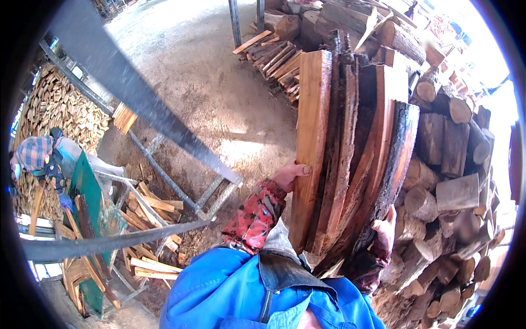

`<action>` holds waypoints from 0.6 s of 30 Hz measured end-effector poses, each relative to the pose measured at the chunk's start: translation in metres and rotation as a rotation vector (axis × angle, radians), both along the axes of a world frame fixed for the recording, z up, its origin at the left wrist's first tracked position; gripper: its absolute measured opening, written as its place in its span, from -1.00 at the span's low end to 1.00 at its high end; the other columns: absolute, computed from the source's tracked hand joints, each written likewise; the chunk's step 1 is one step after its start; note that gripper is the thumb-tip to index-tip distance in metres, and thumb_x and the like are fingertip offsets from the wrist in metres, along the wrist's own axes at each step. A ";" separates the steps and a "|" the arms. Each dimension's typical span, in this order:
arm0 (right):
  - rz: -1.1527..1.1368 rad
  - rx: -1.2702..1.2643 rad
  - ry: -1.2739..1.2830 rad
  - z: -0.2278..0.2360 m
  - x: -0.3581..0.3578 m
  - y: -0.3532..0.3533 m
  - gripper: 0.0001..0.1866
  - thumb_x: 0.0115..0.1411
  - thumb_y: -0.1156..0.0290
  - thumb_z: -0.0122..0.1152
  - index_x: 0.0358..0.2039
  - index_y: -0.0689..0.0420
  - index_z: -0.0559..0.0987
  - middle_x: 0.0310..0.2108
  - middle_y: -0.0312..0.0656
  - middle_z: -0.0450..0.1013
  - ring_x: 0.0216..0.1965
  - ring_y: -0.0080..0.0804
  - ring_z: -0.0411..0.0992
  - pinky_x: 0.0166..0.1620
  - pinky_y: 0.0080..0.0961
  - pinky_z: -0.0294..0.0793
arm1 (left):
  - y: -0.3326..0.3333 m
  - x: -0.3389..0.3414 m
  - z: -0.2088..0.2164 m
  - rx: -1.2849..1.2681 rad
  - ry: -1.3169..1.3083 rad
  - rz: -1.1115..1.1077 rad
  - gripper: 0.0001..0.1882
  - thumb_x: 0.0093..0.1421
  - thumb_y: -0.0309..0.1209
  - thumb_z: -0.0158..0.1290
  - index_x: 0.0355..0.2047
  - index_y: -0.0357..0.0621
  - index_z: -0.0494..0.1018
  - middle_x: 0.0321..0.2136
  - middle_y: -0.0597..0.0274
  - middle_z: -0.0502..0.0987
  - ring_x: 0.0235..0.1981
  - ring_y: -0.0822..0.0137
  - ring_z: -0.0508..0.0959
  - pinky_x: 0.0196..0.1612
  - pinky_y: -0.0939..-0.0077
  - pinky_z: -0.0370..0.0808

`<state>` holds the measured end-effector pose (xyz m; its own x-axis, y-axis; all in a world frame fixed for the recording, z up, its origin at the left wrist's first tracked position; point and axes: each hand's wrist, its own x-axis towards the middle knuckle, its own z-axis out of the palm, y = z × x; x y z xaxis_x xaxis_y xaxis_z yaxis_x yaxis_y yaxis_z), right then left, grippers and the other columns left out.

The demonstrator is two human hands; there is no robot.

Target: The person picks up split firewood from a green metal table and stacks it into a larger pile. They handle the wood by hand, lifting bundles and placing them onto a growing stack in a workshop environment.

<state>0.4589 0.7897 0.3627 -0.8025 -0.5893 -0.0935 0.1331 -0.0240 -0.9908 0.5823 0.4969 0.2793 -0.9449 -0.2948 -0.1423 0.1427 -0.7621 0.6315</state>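
Observation:
A bundle of long split wood pieces (337,159) stands nearly upright against my front, pressed between my two hands. Its leftmost piece is a smooth, pale orange board; the others are darker and rough, with black bark on the rightmost. My left hand (290,174) is closed on the left side of the bundle, its thumb over the edge of the pale board. On the right, lower down, my right hand (385,226) grips the barked piece, with most of its fingers hidden behind the wood. The bundle's lower ends are close to my blue garment.
Stacked round logs (441,203) rise at my right. Small split pieces (274,57) lie in a row ahead. A metal frame (164,170) with a broad grey beam (148,104) crosses at left. Beyond it a co-worker (38,156) stands by a green panel (90,192) and scattered wood (156,205).

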 end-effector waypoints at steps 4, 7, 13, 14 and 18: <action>0.046 -0.004 -0.017 0.016 -0.058 -0.092 0.11 -0.39 0.19 0.64 0.20 0.28 0.28 0.02 -0.20 0.42 0.03 -0.36 0.38 0.12 -0.45 0.29 | -0.070 -0.062 -0.027 0.064 -0.012 0.012 -0.31 -0.01 -0.40 0.20 0.16 -0.14 0.22 -0.23 0.29 0.50 -0.26 0.36 0.53 -0.15 0.39 0.53; 0.052 0.003 -0.015 0.003 -0.101 -0.150 0.10 -0.39 0.22 0.63 0.20 0.27 0.28 0.00 -0.19 0.44 0.01 -0.34 0.40 0.11 -0.43 0.31 | -0.112 -0.091 -0.064 0.073 0.019 0.018 -0.29 -0.01 -0.42 0.18 0.17 -0.12 0.18 -0.21 0.29 0.47 -0.25 0.37 0.51 -0.16 0.40 0.52; 0.115 0.019 -0.093 -0.013 -0.165 -0.269 0.09 -0.38 0.20 0.63 0.19 0.28 0.28 0.01 -0.19 0.42 0.02 -0.37 0.39 0.10 -0.45 0.33 | -0.231 -0.154 -0.068 0.109 -0.056 0.022 -0.23 -0.03 -0.38 0.22 0.19 -0.13 0.15 -0.12 0.27 0.43 -0.15 0.35 0.48 -0.09 0.37 0.49; 0.107 0.008 -0.096 -0.012 -0.172 -0.290 0.08 -0.37 0.22 0.62 0.19 0.27 0.28 0.00 -0.21 0.42 0.01 -0.37 0.39 0.11 -0.46 0.31 | -0.247 -0.162 -0.072 0.130 -0.027 0.036 -0.22 -0.03 -0.36 0.24 0.19 -0.13 0.15 -0.10 0.27 0.43 -0.13 0.34 0.48 -0.08 0.37 0.48; 0.062 0.071 -0.040 0.001 -0.226 -0.335 0.04 -0.34 0.24 0.59 0.18 0.28 0.29 0.00 -0.22 0.43 0.00 -0.40 0.39 0.11 -0.49 0.30 | -0.302 -0.245 -0.081 0.146 0.074 -0.023 -0.21 -0.04 -0.34 0.27 0.18 -0.13 0.15 -0.07 0.24 0.43 -0.11 0.32 0.49 -0.08 0.35 0.50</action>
